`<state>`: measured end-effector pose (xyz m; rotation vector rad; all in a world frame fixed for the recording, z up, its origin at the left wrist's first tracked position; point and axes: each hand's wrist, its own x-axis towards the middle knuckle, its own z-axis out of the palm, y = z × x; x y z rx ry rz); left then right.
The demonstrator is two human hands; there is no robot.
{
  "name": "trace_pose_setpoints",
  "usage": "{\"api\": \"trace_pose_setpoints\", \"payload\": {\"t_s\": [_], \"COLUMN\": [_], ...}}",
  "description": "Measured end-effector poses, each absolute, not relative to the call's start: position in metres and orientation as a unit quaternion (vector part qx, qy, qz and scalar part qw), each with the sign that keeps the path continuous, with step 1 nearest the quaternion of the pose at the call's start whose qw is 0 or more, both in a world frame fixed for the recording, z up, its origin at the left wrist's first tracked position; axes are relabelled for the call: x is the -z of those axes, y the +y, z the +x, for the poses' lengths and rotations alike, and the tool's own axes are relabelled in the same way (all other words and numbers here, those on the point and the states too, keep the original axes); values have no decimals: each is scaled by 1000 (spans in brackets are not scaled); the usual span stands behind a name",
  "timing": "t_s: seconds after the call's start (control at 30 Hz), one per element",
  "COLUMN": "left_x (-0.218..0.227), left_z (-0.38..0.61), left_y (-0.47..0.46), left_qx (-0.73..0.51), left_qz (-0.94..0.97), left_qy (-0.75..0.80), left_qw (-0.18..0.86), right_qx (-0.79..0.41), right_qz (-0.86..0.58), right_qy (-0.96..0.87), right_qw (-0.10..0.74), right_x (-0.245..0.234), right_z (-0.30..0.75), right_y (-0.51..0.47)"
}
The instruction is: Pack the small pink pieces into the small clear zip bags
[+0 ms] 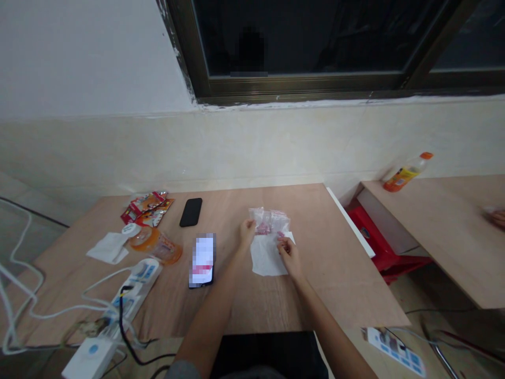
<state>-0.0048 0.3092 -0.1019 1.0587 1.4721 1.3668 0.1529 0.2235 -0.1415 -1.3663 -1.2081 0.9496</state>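
Observation:
Two small clear plastic bags (279, 221) lie side by side on the table, with small pink-red pieces inside that are too small to name. Just below them is a white sheet of paper (269, 258), partly under the bags. My left hand (248, 230) is closed at the left bag's outer edge, fingers pinching it. Over the paper's upper right part, my right hand (289, 251) has its thumb and fingertips pressed together, close to some pink-red bits at the right bag's lower edge. What it holds, if anything, is too small to make out.
Left of my arms are a lit phone (202, 260), a black phone (191, 212), an orange drink bottle (158, 245) lying down, tissue (108, 247), snack packets (147, 208) and a corded power strip (136, 289). A red stool (366, 231) stands between the tables.

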Motion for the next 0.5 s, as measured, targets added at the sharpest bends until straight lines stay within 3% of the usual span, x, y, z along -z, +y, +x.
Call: {"api": "trace_pose_setpoints", "payload": {"t_s": [0.23, 0.5], "left_x": [105, 107], "left_z": [-26, -23], "left_y": [304, 298], "left_qx": [-546, -582], "left_qz": [484, 434], "left_qy": [596, 519], "left_qw": [335, 452], "right_qx": [-380, -325], "right_qz": [-584, -597], "right_qy": [-542, -608], "right_qw": [470, 410], "right_x": [141, 135], "right_z": [166, 166], "right_y": [251, 273]}}
